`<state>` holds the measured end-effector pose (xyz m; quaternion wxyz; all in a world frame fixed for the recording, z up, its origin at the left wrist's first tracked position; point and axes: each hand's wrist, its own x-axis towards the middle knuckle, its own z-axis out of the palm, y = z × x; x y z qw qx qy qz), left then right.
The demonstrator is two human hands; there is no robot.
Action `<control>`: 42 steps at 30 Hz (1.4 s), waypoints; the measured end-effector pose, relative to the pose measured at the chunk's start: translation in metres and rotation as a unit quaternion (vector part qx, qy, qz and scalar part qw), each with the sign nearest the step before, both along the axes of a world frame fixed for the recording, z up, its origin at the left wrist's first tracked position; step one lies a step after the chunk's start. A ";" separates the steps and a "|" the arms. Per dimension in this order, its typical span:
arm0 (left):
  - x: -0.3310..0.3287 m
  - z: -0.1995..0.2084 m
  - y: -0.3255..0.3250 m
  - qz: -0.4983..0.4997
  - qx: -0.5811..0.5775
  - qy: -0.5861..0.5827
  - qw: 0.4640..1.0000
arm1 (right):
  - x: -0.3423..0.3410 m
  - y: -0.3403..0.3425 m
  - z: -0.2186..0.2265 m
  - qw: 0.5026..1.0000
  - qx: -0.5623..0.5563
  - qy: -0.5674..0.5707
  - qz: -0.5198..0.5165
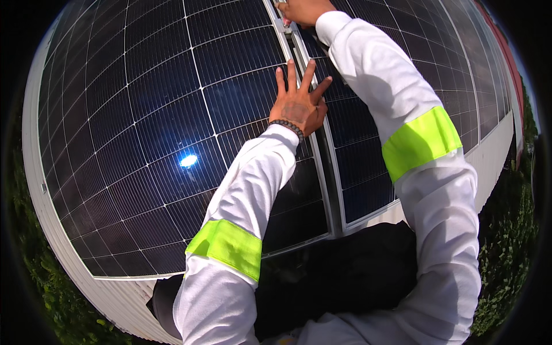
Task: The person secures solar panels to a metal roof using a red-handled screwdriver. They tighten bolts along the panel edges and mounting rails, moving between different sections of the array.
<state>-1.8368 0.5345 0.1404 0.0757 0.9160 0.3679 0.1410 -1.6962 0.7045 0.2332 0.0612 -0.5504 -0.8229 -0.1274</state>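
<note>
Two dark solar panels lie side by side, the left panel (167,121) and the right panel (368,155), with a narrow gap between their silver frames. My left hand (296,106) rests palm down across the gap and both frame edges, its fingers spread and nothing in its grasp. Farther up the same gap, at the top edge of the head view, my right hand (309,10) has its fingers closed over a small metal piece (286,27) between the frames. Something reddish shows by those fingertips. What they grip is mostly hidden.
Pale ribbed roofing (109,293) borders the panels at the near left, and more of it runs along the right. Another panel (454,34) continues at the far right. Green plants (506,247) grow beyond the roof edges. Sunlight glares off the left panel.
</note>
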 end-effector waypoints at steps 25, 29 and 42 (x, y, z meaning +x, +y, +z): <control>0.000 0.004 0.002 -0.008 -0.043 -0.046 0.998 | -0.071 0.017 0.029 0.987 -0.064 -0.114 0.088; -0.002 0.005 0.002 -0.012 -0.064 -0.036 0.997 | -0.066 0.063 0.032 0.996 -0.077 -0.049 0.001; -0.014 -0.008 0.005 -0.027 -0.066 -0.114 0.991 | 0.078 0.132 0.007 0.970 0.106 -0.106 0.190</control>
